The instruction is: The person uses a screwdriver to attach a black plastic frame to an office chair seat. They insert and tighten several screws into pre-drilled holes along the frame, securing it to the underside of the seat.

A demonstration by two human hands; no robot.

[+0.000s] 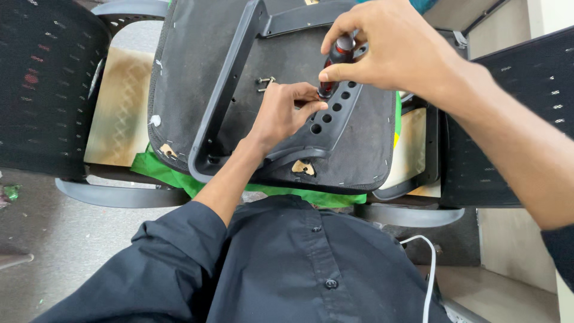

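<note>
We have a screwdriver [338, 60] with a red-and-black handle standing upright over the row of round holes in a black plastic armrest bracket [335, 113], which lies on the fabric underside of an upturned chair seat [191, 66]. Our right hand [382, 48] is clenched around the handle from above, while our left hand [284, 113] pinches at the tip where it meets the bracket — we cannot tell whether a screw sits under those fingers. Two loose screws [266, 84] lie on the seat just beside the left hand, not yet driven, and the other holes in the row look empty, so we judge the fastening to be at an early stage. The seat rests on a green sheet [173, 176] between two black mesh chairs [42, 90] — no box or tray for the screws shows anywhere.
</note>
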